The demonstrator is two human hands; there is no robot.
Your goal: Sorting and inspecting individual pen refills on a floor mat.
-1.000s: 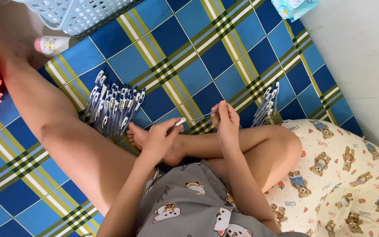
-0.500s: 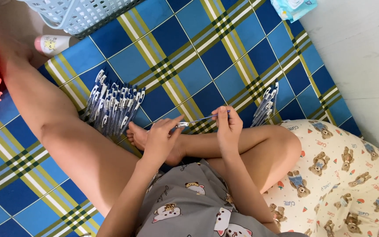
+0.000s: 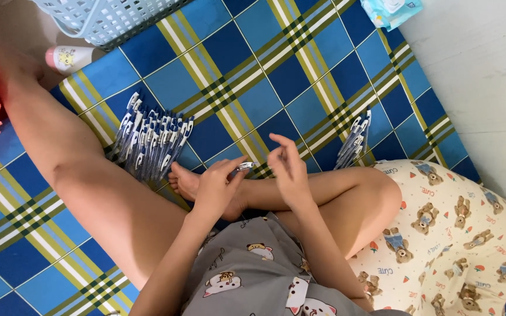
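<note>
White lattice plastic forms the basket at the upper left of the frame; its contents cannot be made out. Below it a large heap of pens lies on the blue checked mat, and a smaller bundle of pens lies right of centre. At the frame's middle, the left hand pinches one pen between thumb and fingertips, its long axis roughly level, tip toward the right. The right hand hovers just beside it, fingers loosely apart and curled, holding nothing.
</note>
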